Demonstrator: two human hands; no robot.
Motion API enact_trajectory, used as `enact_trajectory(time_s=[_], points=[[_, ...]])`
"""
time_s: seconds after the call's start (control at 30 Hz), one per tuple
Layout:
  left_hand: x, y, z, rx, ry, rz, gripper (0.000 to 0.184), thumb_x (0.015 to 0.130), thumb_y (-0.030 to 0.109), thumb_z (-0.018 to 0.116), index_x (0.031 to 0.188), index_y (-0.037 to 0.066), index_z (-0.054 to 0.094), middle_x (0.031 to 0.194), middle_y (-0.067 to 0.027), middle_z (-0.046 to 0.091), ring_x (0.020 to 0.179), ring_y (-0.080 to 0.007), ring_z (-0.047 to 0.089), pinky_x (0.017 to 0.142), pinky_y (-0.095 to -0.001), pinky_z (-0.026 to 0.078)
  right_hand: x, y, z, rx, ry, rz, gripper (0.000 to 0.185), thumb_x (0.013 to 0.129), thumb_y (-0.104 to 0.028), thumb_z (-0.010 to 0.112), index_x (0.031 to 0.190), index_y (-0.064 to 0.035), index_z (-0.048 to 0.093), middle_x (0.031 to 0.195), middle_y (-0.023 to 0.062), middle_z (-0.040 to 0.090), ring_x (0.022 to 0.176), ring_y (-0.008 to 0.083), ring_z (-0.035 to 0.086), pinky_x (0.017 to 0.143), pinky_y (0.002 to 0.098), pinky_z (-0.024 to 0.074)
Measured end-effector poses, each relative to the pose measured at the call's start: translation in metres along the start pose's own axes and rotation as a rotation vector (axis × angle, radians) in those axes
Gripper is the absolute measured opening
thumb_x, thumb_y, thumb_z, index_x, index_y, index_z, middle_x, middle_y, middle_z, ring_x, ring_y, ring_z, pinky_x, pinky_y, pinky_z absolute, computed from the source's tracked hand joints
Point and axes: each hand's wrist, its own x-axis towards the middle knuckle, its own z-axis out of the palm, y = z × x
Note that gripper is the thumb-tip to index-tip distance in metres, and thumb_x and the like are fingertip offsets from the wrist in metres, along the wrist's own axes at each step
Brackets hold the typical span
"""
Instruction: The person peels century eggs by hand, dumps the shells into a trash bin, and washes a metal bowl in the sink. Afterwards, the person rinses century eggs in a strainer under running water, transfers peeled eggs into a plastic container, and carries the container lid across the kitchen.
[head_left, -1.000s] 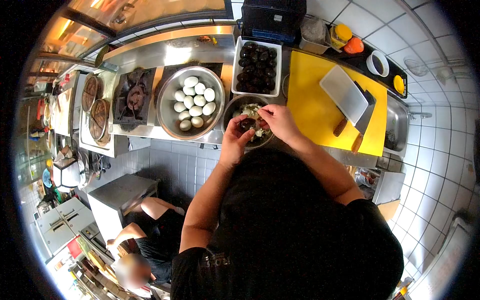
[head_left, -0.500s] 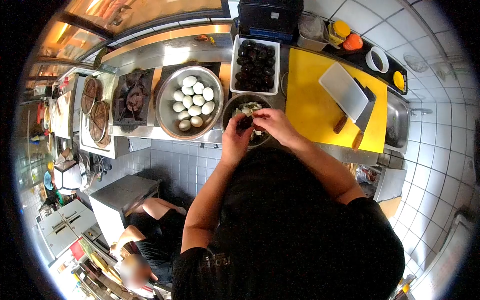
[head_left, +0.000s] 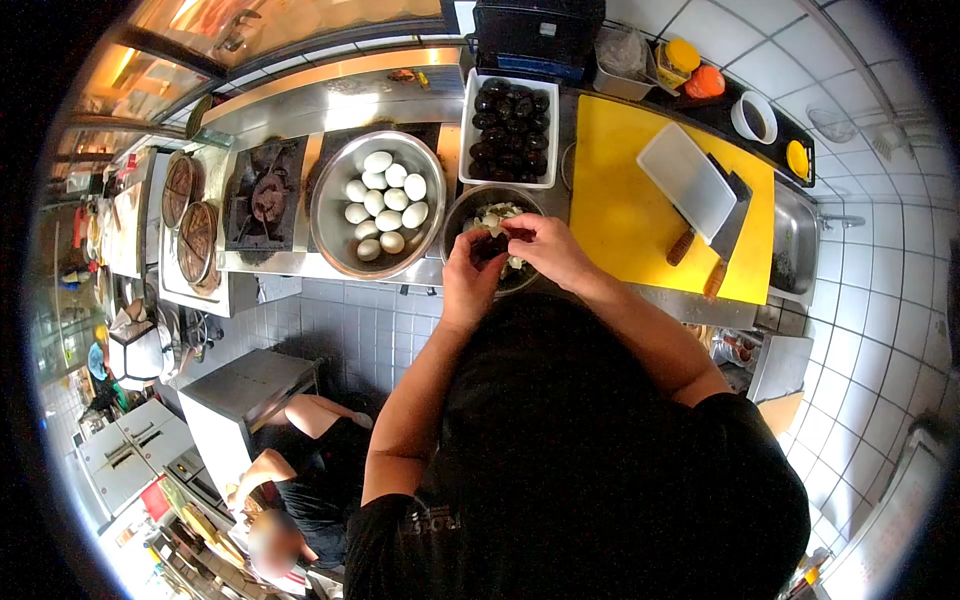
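Dark egg [head_left: 487, 245] sits in the curled fingers of the left hand [head_left: 470, 283], thumb and fingertips wrapped about its near side and hiding much of it. The right hand [head_left: 552, 250] meets it from the other side, fingertips drawn in close together at the egg; whether they pinch a flake of shell, I cannot tell. Just under both hands is a metal bowl [head_left: 451, 215] with pale flakes [head_left: 497, 212] in it.

The egg is probably light, smooth and slippery, with soft flesh that would dent or split under a hard squeeze. It is best cradled low around its sides with the finger pads, and any loose edge taken lightly between thumb and forefinger.

Just beyond the hands is a white tray [head_left: 510, 182] of dark eggs [head_left: 512, 128]. Left of the left hand is a larger bowl [head_left: 325, 210] of pale eggs [head_left: 386, 200]; right of the right hand is a yellow board [head_left: 612, 185].
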Motion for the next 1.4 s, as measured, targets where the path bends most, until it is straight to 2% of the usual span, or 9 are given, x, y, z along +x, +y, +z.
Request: enact_trajectory(time_s=[0.23,0.53,0.63,0.8,0.9,1.0,1.1,1.2,1.4], points=[[-0.001,0.004,0.000,-0.043,-0.015,-0.036,0.040,0.089,-0.005,0.070,0.124,0.000,0.051,0.115,-0.0147,0.067,0.105,-0.0191,0.066,0.090,-0.0315,0.054,0.003,0.006,0.003,-0.029,0.049,-0.071,0.034,0.084,-0.004,0.063,0.117,0.0044,0.068,0.105,0.0097,0.073,0.094,0.0147,0.066,0.086,0.0292,0.0528],[0.001,0.005,-0.009,-0.952,-0.026,-0.366,0.043,0.089,-0.010,0.065,0.128,0.003,0.050,0.119,-0.0107,0.062,0.111,-0.0186,0.060,0.098,-0.0304,0.049,0.003,0.002,-0.002,0.150,0.021,0.037,0.031,0.087,-0.004,0.060,0.115,0.0056,0.068,0.104,0.0085,0.071,0.092,0.0133,0.064,0.083,0.0279,0.0528],[0.002,-0.003,-0.005,-0.778,-0.032,-0.306,0.040,0.091,-0.008,0.062,0.128,0.002,0.051,0.119,-0.0119,0.062,0.108,-0.0200,0.061,0.097,-0.0318,0.051,0.004,0.006,-0.001,0.202,0.014,0.043,0.032,0.089,-0.005,0.060,0.118,0.0059,0.066,0.105,0.0091,0.070,0.091,0.0135,0.064,0.082,0.0280,0.0536],[0.002,-0.018,-0.006,-0.948,0.040,-0.366,0.031,0.092,-0.005,0.059,0.123,0.000,0.054,0.116,-0.0159,0.063,0.108,-0.0286,0.064,0.100,-0.0361,0.053,0.006,0.002,-0.001,0.345,0.091,0.137,0.033,0.092,-0.008,0.061,0.121,0.0062,0.064,0.106,0.0091,0.070,0.092,0.0134,0.065,0.081,0.0276,0.0546],[0.003,-0.018,-0.015,-1.126,0.042,-0.369,0.029,0.093,0.005,0.058,0.121,-0.002,0.055,0.117,-0.0215,0.064,0.112,-0.0374,0.064,0.102,-0.0389,0.054,0.016,0.032,-0.003,0.032,0.195,-0.054,0.033,0.083,-0.010,0.065,0.114,-0.0008,0.069,0.100,0.0178,0.073,0.087,0.0295,0.071,0.081,0.0391,0.0560],[0.004,-0.006,-0.019,-1.235,0.043,-0.450,0.036,0.094,0.018,0.056,0.120,-0.006,0.056,0.120,-0.0280,0.064,0.113,-0.0444,0.063,0.100,-0.0405,0.056,-0.003,-0.016,-0.015,-0.399,0.046,-0.038,0.031,0.085,-0.008,0.062,0.114,-0.0035,0.070,0.102,0.0222,0.070,0.092,0.0385,0.069,0.082,0.0433,0.0557],[0.005,-0.017,-0.022,-1.307,0.023,-0.535,0.044,0.095,0.026,0.053,0.121,-0.009,0.056,0.123,-0.0318,0.062,0.112,-0.0460,0.063,0.094,-0.0407,0.058,-0.001,0.003,-0.008,-0.516,0.164,-0.219,0.029,0.086,-0.009,0.062,0.113,-0.0047,0.070,0.104,0.0229,0.069,0.093,0.0424,0.067,0.081,0.0469,0.0549],[0.005,-0.027,-0.026,-1.344,-0.018,-0.595,0.044,0.095,0.029,0.054,0.118,-0.008,0.059,0.123,-0.0295,0.063,0.113,-0.0440,0.063,0.089,-0.0405,0.060,0.003,0.009,-0.003,-0.451,0.240,-0.293,0.026,0.087,-0.013,0.065,0.111,-0.0043,0.070,0.102,0.0220,0.070,0.091,0.0404,0.068,0.079,0.0461,0.0551],[0.008,-0.018,-0.019,-1.249,-0.060,-0.593,0.042,0.100,0.030,0.051,0.123,-0.005,0.057,0.120,-0.0265,0.065,0.108,-0.0380,0.066,0.088,-0.0406,0.059,0.005,-0.010,0.002,-0.349,0.081,-0.437,0.033,0.085,-0.014,0.075,0.116,-0.0029,0.068,0.106,0.0187,0.069,0.092,0.0358,0.070,0.079,0.0376,0.0567]])
